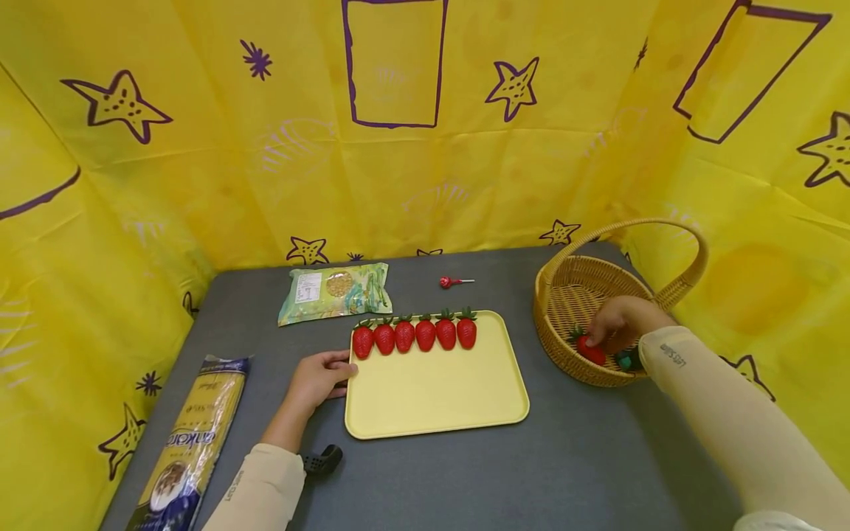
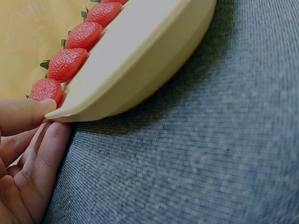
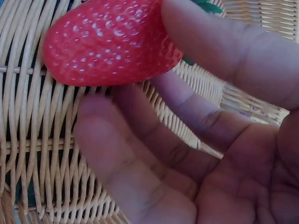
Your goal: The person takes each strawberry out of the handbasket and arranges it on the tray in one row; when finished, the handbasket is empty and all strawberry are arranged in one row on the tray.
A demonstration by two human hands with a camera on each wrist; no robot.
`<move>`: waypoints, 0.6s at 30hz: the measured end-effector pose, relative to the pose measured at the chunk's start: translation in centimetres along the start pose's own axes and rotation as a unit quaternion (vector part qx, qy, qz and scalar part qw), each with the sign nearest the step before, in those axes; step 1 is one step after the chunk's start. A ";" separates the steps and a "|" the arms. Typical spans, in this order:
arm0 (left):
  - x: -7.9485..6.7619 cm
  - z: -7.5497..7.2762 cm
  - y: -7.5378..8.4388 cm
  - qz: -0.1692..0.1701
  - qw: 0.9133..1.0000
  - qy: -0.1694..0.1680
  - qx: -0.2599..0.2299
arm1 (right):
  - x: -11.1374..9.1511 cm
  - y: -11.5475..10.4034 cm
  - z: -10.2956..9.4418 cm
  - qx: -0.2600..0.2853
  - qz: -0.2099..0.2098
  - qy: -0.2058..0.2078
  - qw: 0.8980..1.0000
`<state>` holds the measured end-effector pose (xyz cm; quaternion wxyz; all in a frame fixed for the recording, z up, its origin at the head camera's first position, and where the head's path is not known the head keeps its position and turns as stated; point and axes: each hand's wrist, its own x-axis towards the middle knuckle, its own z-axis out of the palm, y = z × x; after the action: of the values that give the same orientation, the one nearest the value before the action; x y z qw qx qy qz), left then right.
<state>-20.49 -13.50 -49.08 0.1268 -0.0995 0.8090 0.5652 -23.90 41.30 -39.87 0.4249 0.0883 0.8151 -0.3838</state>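
My left hand [image 1: 322, 378] pinches the left edge of a pale yellow tray [image 1: 438, 398], thumb on the rim and fingers beneath. Several red toy strawberries [image 1: 425, 335] lie in a row along the tray's far edge, leaves pointing away. Inside the wicker basket [image 1: 550, 341] on the right, my right hand [image 1: 620, 324] holds another toy strawberry [image 3: 112, 44]. In the right wrist view its thumb presses on the leafy end, with curled fingers below. Something dark green [image 1: 626, 360] shows beside that hand in the basket, partly hidden by the wrist.
A green food packet [image 1: 335, 293] lies behind the tray, and a red lollipop [image 1: 448, 282] to the right of it. A long pasta packet [image 1: 192, 442] lies at the left. The basket's tall handle [image 1: 637, 223] arches over the right hand. Yellow cloth surrounds the grey table.
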 end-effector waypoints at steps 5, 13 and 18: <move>-0.3 0.0 0.2 0.001 1.000 0.005 -0.001 | 0.0 0.0 0.1 -0.007 0.002 -0.003 1.000; -0.3 0.1 0.0 0.001 1.000 0.008 -0.003 | 0.0 -0.3 0.6 0.004 0.020 -0.038 0.999; -0.3 0.2 0.0 0.000 1.000 0.009 0.000 | -0.6 -0.6 0.5 -0.020 -0.002 -0.009 1.000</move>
<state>-20.19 -13.35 -49.07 0.1192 -0.1045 0.8102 0.5642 -23.53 40.65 -39.25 0.4331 0.0746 0.8188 -0.3692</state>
